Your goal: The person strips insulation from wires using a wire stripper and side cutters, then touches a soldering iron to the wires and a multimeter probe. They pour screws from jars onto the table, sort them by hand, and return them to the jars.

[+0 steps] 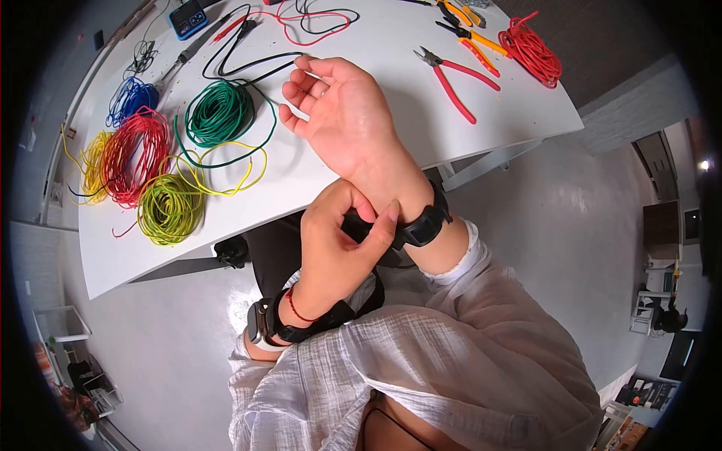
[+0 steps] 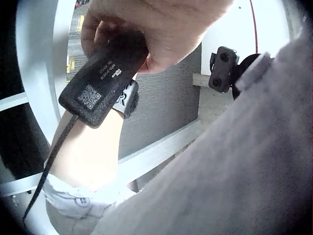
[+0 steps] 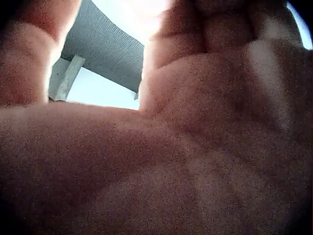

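In the head view my left hand (image 1: 331,229) is at the inner side of my right wrist, thumb and fingers pinching a black camera module (image 2: 93,93). That module, with a printed code and a thin cable, shows best in the left wrist view, where fingers cover its upper end. A black strap (image 1: 427,225) circles the right wrist beside it. Palm up, my right hand (image 1: 346,113) is held over the table's front part, fingers relaxed and slightly bent, nothing in them. Its palm (image 3: 195,127) fills most of the right wrist view.
Coils of green wire (image 1: 219,113), red wire (image 1: 135,154) and yellow-green wire (image 1: 171,210) lie left on the white table (image 1: 301,173). Red-handled cutters (image 1: 459,86) and another red wire coil (image 1: 530,52) lie right. A soldering iron (image 1: 188,56) and a blue-framed device (image 1: 188,19) are behind.
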A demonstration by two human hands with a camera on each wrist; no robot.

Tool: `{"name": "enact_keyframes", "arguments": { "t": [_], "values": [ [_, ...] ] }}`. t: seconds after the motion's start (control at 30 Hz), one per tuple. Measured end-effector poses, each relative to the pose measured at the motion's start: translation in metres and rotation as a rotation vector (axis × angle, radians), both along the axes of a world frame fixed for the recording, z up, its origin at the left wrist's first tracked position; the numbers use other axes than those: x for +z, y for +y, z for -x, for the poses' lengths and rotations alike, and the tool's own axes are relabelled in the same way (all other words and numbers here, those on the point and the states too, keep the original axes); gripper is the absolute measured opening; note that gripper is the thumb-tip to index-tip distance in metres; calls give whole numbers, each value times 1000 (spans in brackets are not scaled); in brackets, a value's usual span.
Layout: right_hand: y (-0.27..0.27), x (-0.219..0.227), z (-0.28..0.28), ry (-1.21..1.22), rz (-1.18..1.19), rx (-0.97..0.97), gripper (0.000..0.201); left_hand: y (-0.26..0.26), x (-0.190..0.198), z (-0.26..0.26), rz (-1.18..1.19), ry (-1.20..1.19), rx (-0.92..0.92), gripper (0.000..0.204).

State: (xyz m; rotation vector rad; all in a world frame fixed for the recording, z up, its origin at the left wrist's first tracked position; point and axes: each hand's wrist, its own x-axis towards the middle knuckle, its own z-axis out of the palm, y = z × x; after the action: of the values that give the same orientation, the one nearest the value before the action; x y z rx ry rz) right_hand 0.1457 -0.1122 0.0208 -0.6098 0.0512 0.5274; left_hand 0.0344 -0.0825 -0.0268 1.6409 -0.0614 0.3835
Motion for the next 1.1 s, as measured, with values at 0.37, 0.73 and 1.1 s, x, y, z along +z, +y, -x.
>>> {"name": "enact_keyframes", "arguments": {
  "t": [0.37,0.73,1.1],
  "values": [
    [0,-2,-2,51,-41,59,14,2,6,3,-38,13,-22,22],
    [0,1,3,233,-168,305,8,0,10,9,-26,-36,-36,20],
    [-2,0,5,189,-121,222,8,-1,9,10,-18,-29,-33,19]
  ]
}}
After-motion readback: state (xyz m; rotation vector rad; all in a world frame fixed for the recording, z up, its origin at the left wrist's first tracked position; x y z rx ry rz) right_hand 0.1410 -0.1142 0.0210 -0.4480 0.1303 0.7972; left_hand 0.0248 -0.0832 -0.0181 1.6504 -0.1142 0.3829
